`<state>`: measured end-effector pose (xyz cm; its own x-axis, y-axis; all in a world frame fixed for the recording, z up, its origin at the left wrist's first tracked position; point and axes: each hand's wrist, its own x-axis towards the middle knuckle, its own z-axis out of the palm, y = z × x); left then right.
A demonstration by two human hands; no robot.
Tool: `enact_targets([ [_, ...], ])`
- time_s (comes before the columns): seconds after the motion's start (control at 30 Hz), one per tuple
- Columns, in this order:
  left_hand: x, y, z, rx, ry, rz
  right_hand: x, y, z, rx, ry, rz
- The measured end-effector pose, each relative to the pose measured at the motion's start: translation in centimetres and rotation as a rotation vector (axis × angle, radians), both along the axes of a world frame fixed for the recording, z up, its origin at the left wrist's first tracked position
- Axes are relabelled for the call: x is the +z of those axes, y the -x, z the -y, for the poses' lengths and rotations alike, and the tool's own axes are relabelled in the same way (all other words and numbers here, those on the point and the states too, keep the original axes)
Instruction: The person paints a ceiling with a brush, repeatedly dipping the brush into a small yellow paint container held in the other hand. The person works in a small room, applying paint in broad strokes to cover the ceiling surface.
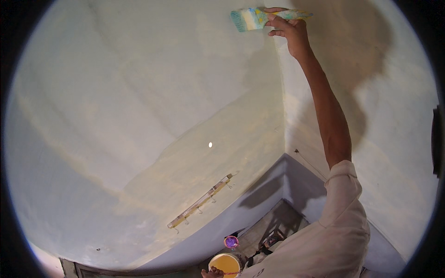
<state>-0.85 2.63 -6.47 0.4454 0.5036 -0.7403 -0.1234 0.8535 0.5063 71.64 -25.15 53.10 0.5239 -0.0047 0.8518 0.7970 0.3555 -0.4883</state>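
My right hand (288, 32) is raised high on an outstretched arm and closed around the handle of a wide paintbrush (252, 19). The brush is smeared with turquoise and yellow paint, and its bristles point left against the pale wall near the corner. Low in view, my left hand (212, 273) is curled at the near left edge of a paint bucket (239, 265) with yellow-orange paint inside. A thin reddish strip, apparently the bucket's handle, runs from that hand across the opening. The lower part of this hand is cut off by the picture's edge.
A wooden hook rail (199, 201) is fixed on the left wall (116, 116). Below, a small purple-and-pink container (231, 242) is near the bucket. Dark items (271, 238) are by the floor corner. A dark object (436, 141) is at the right edge.
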Motion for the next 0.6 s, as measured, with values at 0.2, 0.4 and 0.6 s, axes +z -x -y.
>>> enact_targets([
  [0.2, 1.2, -1.9, 0.2, 0.08, 0.018, -0.134, -0.8, -5.4, 2.5, -0.212, -0.096, -0.045],
  [0.4, -2.8, 1.1, -2.4, 0.025, 0.135, 0.032, 0.0, -5.4, 2.5, -0.644, -0.01, -0.073],
  [0.6, -2.2, 0.3, 0.2, 0.089, -0.025, -0.147, -0.5, -3.9, 0.9, -0.927, -0.027, 0.098],
])
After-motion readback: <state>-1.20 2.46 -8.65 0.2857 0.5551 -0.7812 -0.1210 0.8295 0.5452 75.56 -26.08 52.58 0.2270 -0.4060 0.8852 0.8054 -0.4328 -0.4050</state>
